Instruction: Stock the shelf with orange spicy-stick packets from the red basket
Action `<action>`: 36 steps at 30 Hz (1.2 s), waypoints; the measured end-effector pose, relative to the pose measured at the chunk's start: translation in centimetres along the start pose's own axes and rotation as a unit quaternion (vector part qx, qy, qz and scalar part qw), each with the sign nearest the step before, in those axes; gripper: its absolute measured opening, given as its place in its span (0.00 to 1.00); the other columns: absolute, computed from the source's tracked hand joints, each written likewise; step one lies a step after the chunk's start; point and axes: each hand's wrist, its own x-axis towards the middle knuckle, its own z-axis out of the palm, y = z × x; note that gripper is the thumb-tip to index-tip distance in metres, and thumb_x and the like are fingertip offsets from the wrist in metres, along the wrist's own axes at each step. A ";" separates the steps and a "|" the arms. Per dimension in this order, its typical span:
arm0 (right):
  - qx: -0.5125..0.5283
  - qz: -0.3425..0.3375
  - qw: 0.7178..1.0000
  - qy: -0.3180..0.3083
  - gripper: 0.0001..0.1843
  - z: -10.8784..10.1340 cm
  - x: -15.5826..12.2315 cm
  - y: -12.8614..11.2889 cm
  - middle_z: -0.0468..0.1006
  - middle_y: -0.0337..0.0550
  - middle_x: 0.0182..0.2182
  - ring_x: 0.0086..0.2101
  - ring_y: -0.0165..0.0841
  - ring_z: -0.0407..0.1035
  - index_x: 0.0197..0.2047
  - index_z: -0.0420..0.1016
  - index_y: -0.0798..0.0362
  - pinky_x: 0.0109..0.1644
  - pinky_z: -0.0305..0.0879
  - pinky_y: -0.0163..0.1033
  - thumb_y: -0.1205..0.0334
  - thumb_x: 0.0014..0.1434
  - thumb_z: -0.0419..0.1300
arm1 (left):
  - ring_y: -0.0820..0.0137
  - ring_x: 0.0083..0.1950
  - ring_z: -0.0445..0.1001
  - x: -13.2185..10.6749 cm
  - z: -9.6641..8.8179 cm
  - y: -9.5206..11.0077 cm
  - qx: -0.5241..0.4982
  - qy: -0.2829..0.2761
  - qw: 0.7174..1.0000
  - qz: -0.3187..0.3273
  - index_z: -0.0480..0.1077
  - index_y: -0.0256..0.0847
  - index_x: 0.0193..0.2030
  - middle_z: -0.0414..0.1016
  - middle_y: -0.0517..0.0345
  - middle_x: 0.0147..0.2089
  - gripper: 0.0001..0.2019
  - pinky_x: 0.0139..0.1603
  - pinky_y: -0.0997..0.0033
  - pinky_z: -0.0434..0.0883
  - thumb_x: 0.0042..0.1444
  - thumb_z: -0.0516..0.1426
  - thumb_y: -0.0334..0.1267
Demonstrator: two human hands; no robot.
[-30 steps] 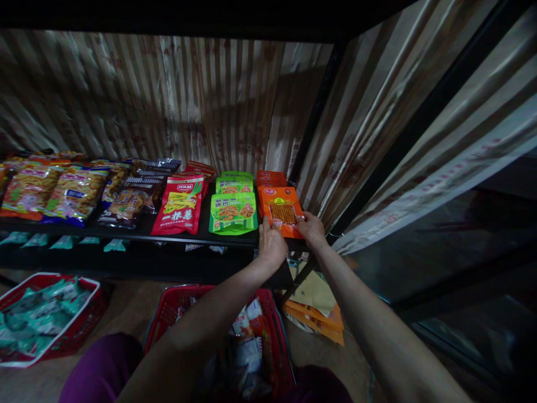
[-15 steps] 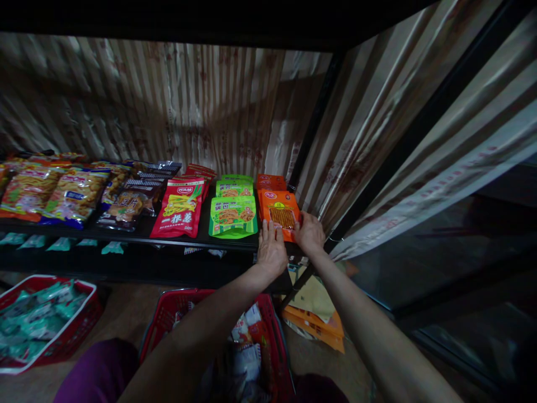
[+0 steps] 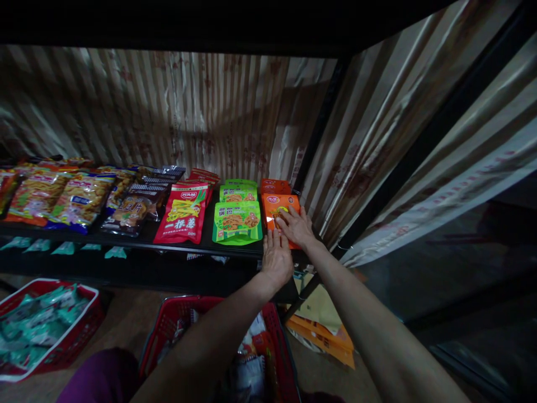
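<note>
My right hand [image 3: 296, 225] lies flat, fingers stretched out, on top of an orange snack packet [image 3: 274, 206] at the right end of a dark shelf [image 3: 176, 244]. Just in front of it, my left hand [image 3: 276, 258] rests with fingers extended at the packet's near edge by the shelf lip. Neither hand grips anything. More orange packets [image 3: 273, 186] lie behind the pressed one.
Left of the orange stack lie green packets [image 3: 237, 221], a red packet [image 3: 183, 212], dark packets [image 3: 133, 207] and yellow-orange ones [image 3: 62, 196]. A red basket [image 3: 268, 347] with snacks sits below me, another red basket [image 3: 46, 324] at left. Striped curtain [image 3: 201, 112] behind; orange bags [image 3: 323, 330] on the floor.
My right hand has moved from the packet's right side onto its top and flattened out. My left hand has slid slightly back toward the shelf edge. The camera has dipped a little.
</note>
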 end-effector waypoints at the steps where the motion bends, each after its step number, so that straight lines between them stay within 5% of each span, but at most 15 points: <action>1: 0.003 0.008 1.000 -0.003 0.31 -0.2 0.2 -0.1 0.51 0.43 0.66 0.65 0.50 0.37 0.64 0.55 0.44 0.62 0.41 0.61 0.42 0.62 0.38 | 0.54 0.70 0.43 0.0 0.0 0.0 -0.002 0.000 1.000 0.001 0.53 0.24 0.63 0.50 0.33 0.67 0.27 0.67 0.51 0.47 0.57 0.46 0.33; 8: -0.025 -0.035 0.999 -0.009 0.34 -0.6 1.7 -1.3 0.50 0.45 0.66 0.65 0.46 0.33 0.65 0.53 0.44 0.64 0.32 0.55 0.39 0.60 0.39 | 0.54 0.70 0.37 0.1 -0.2 0.0 -0.010 0.003 1.000 0.008 0.54 0.25 0.62 0.46 0.33 0.68 0.26 0.67 0.51 0.47 0.57 0.44 0.34; 30: 0.000 0.018 0.996 -0.088 0.34 1.1 4.4 -1.7 0.48 0.40 0.67 0.64 0.48 0.39 0.65 0.49 0.37 0.63 0.38 0.57 0.37 0.60 0.32 | 0.53 0.70 0.43 0.0 -0.2 -0.1 -0.018 -0.004 1.000 0.018 0.54 0.26 0.63 0.49 0.32 0.67 0.26 0.67 0.50 0.46 0.59 0.44 0.36; 36: -0.010 0.011 0.998 -0.054 0.34 0.7 4.2 -1.8 0.51 0.43 0.66 0.64 0.48 0.41 0.65 0.51 0.40 0.62 0.40 0.57 0.38 0.60 0.32 | 0.54 0.70 0.41 -0.1 -0.1 -0.2 -0.014 0.007 1.000 0.021 0.54 0.28 0.63 0.48 0.33 0.68 0.26 0.67 0.49 0.46 0.59 0.44 0.36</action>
